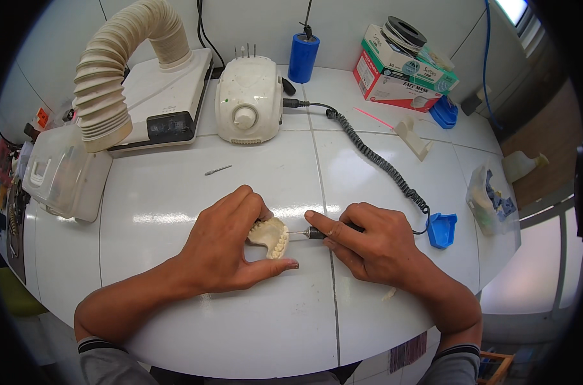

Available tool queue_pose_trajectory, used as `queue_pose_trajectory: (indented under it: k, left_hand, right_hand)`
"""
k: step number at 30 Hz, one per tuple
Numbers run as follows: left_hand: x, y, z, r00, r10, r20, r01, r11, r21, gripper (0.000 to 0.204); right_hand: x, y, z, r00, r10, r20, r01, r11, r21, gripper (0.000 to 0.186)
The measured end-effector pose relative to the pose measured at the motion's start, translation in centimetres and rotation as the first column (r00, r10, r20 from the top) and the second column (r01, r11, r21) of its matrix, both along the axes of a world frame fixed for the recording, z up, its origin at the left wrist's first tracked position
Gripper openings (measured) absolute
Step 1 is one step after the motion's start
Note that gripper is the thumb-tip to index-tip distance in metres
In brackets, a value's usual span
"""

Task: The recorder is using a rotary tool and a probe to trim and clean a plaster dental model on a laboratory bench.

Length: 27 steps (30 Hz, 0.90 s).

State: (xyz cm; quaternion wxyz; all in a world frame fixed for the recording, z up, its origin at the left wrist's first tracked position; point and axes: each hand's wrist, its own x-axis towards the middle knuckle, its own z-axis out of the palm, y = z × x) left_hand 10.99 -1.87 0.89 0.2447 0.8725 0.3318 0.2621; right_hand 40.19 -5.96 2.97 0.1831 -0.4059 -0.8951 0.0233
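Near the bench's (176, 212) front edge, left hand (230, 247) closed around a cream plaster dental cast (272, 236). Right hand (375, 247) gripped a corded handpiece (314, 233), its bur touching the cast's teeth. Trimming appeared underway; next pass likely needs a steady cast and light pressure.

Bright and even all over. Light from above, a bit from the window (514, 9) at the top right. White shine spots on the table (176, 212), close to the left hand (224, 247) and between both hands. Soft, small shadows under the left hand and the right hand (375, 247). Sharp in the middle. Bent lines near the rim, like in a fish bowl. Black round border in every corner. A little fuzzy at the edges, by the box (63, 173) and the sleeves.
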Motion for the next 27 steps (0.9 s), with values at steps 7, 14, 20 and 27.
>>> queue_pose_trajectory:
  k: [7, 14, 20, 27]
  left_hand:
    - [0.02, -0.04, -0.05, 1.0, 0.005, -0.003, -0.005, 1.0, -0.005, 0.066]
    - [0.02, -0.02, 0.09, 1.0, 0.004, -0.014, -0.004, 1.0, 0.004, 0.066]
    - [0.06, -0.02, 0.02, 1.0, 0.001, -0.009, -0.001, 1.0, 0.003, 0.066]
    - [0.02, 0.0, -0.01, 1.0, -0.001, -0.004, 0.001, 1.0, 0.013, 0.066]
  right_hand:
    - [0.0, -0.01, 0.06, 1.0, 0.0, 0.016, 0.0, 1.0, 0.002, 0.052]
    - [0.01, 0.03, -0.04, 1.0, 0.008, 0.008, -0.008, 1.0, 0.006, 0.052]
    - [0.07, 0.06, -0.15, 1.0, 0.009, 0.007, -0.009, 1.0, 0.003, 0.052]
    - [0.03, 0.07, -0.1, 1.0, 0.007, 0.004, -0.007, 1.0, 0.01, 0.052]
